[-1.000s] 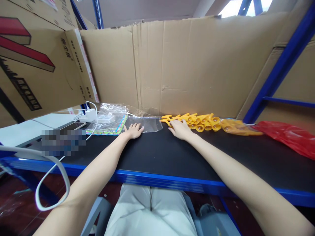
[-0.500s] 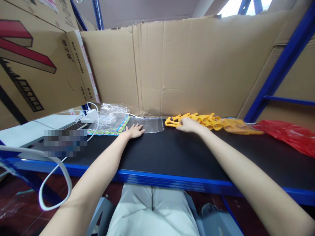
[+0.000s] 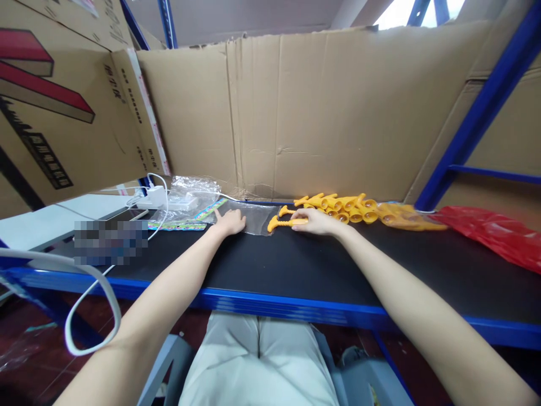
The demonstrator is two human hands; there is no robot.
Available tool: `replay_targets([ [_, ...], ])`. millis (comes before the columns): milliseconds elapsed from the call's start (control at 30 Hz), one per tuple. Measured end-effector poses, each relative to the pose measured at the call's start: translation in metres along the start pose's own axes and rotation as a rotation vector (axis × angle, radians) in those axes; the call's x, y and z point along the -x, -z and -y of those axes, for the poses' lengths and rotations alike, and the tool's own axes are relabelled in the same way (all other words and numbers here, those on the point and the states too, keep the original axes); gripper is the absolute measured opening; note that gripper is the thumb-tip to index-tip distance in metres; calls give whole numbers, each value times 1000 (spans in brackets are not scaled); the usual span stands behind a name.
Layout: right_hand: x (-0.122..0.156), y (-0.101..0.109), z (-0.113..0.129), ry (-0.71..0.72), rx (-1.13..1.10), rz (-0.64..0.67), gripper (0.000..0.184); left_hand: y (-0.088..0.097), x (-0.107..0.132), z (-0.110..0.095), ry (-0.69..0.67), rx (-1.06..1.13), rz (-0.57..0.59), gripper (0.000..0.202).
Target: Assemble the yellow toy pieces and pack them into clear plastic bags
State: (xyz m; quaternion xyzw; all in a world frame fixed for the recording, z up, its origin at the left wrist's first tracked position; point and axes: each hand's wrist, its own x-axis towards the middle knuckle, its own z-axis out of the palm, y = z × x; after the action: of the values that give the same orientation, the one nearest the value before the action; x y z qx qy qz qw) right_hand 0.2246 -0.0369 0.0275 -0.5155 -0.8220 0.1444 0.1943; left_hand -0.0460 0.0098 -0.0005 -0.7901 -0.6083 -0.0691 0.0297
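Observation:
My left hand point(image 3: 230, 221) lies on the left end of a small clear plastic bag point(image 3: 256, 217) on the black shelf top, fingers pinched at the bag's edge. My right hand point(image 3: 315, 221) is closed on a yellow plastic T-handled piece point(image 3: 281, 223), holding it flat at the bag's right end. A row of several more yellow pieces point(image 3: 338, 202) lies just behind my right hand, against the cardboard wall.
A bag of yellow pieces point(image 3: 406, 217) and a red plastic bag point(image 3: 494, 231) lie to the right. Left are a stack of clear bags with a colourful card point(image 3: 186, 211), a white charger point(image 3: 154, 197) and cable point(image 3: 84, 299). Cardboard point(image 3: 316, 113) walls the back.
My right hand has drawn one yellow piece out of the row and brought it left to the clear bag's end. My left hand has stayed on the bag.

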Motion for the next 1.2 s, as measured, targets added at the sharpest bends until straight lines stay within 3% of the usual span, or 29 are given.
replay_targets([
  [100,2,2,-3,-41,-31,87,38,6,2,-18,-52,64,-60,37],
  [267,7,12,-5,-87,134,85,41,14,3,-49,-231,32,-87,36],
  [467,11,17,-5,-95,216,138,26,20,-8,-56,-316,-77,5,22],
  [633,6,8,2,45,38,-20,22,29,-6,-63,-449,38,-172,20],
  [767,-2,-13,12,67,-115,-212,25,30,-1,-76,-524,152,-210,19],
  [867,-7,-29,15,43,-124,-269,26,29,-3,-78,-572,219,-201,28],
  [933,-8,-34,15,37,-15,-280,25,30,-5,-69,-504,218,-194,35],
  [1033,-6,-33,16,94,120,-235,26,31,-7,-40,-137,123,-239,32],
  [1133,-5,-31,17,116,68,-146,29,27,-4,-5,240,-17,-271,35],
  [1200,-5,-30,19,89,-1,-129,30,22,-2,14,318,-59,-232,40],
])
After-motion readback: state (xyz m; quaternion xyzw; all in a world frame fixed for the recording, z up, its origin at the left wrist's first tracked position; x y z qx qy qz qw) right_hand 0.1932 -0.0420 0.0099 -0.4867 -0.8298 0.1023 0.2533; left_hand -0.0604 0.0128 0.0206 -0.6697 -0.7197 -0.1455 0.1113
